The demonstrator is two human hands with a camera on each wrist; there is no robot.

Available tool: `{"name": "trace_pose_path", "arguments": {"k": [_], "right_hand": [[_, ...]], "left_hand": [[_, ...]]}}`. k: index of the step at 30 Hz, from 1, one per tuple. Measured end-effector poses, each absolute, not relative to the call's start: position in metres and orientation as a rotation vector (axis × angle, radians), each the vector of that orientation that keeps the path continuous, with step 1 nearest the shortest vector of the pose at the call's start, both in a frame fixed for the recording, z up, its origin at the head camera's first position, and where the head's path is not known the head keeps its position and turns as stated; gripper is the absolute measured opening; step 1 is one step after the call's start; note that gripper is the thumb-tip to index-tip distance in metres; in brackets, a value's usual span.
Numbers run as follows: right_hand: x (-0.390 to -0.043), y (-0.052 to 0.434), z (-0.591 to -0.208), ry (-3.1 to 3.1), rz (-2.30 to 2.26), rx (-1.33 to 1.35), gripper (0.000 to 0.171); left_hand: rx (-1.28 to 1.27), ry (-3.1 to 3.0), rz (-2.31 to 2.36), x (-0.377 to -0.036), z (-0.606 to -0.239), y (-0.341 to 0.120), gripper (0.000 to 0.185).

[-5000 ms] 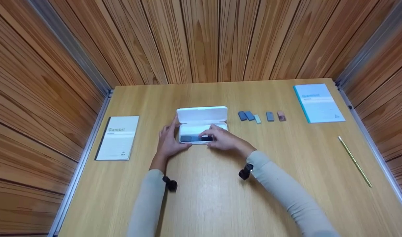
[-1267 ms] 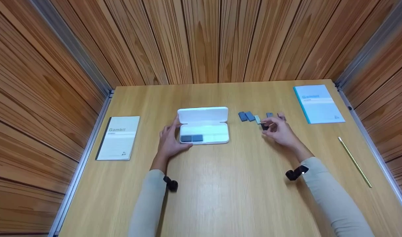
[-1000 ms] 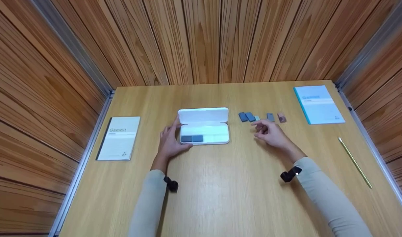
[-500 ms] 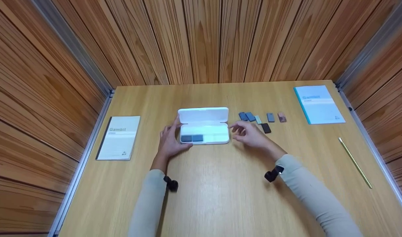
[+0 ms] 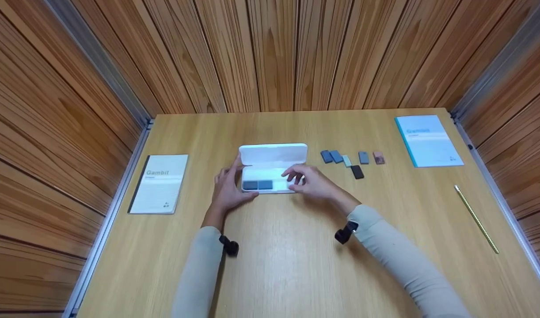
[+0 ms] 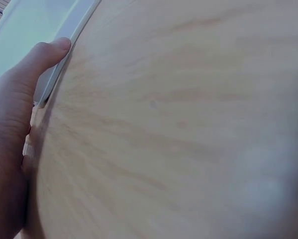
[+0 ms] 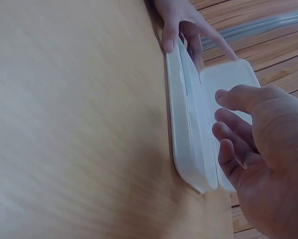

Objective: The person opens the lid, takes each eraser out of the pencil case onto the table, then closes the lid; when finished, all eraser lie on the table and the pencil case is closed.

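Across the whole wooden counter (image 5: 296,265), boxed in by plank walls, the things lie spread out, largest first. At the left edge sits a white booklet (image 5: 158,183) printed "Gambit"; near the far right corner lies a blue-edged booklet (image 5: 427,141). Along the right edge runs a thin yellow pencil (image 5: 476,217).

At the middle of the counter stands the white case (image 5: 273,155), its lid tipped up toward the far edge so the tray is open to reach. Two dark tiles (image 5: 257,185) sit side by side in the tray's left end.

The left hand (image 5: 228,187) rests flat against the case's left end, fingers relaxed and straight, thumb tip touching the near rim (image 6: 59,74), apparently to keep the case from sliding. The right hand (image 5: 312,183) hovers over the tray's right part, fingers loosely curled and apart, holding nothing that I can see in the wrist view (image 7: 268,149).

Between the case and the blue-edged booklet, a row of small tiles (image 5: 350,157) lies in line, blue, pale, grey and pinkish. One black tile (image 5: 357,172) sits apart, just nearer than the row.
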State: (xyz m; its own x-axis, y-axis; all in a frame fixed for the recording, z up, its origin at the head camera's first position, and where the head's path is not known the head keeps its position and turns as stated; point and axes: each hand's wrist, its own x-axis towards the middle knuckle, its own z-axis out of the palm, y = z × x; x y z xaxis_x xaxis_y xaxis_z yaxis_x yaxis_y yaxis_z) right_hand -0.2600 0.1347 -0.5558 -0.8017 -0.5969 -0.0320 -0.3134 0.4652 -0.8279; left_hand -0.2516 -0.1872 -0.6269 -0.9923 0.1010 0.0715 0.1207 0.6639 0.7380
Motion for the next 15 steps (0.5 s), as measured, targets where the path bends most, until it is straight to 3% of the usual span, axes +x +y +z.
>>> {"name": "trace_pose_path", "arguments": {"k": [15], "right_hand": [[-0.262, 0.099, -0.565, 2.366, -1.189, -0.69, 0.036]], "left_hand": [[-0.154, -2.853, -1.268, -0.251, -0.626, -0.188, 0.138]]}}
